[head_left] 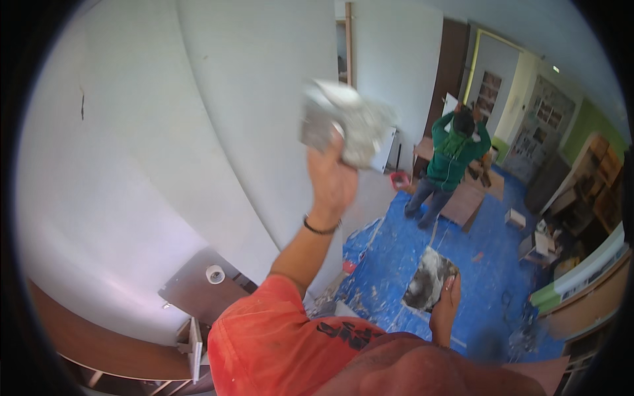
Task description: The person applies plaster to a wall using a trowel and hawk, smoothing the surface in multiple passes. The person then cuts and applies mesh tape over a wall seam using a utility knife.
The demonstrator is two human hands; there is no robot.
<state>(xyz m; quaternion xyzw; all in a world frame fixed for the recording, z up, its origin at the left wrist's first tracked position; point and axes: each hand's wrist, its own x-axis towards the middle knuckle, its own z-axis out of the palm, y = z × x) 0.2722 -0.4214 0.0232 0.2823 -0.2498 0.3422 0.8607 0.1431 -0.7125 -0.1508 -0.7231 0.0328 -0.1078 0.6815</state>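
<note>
My left hand (333, 181) is raised high near the pale wall, its fingers wrapped round a flat, grey-white plastering trowel (320, 129). Motion smears the tool, and its handle is hidden. A blurred greyish mass beside the blade may be plaster; I cannot tell for sure. Lower down on the right, my right hand (447, 297) grips a rectangular flat plate (428, 280) by its edge. Grey and white plaster smears cover the plate's face. It is held tilted above the blue floor sheet.
Blue plastic sheeting (389, 264) covers the floor below. Another person (452, 155) in a green top stands farther off, arms raised, beside wooden boards (462, 203). A brown shelf (105, 336) curves along the lower left. Furniture and boxes (538, 247) stand at the right.
</note>
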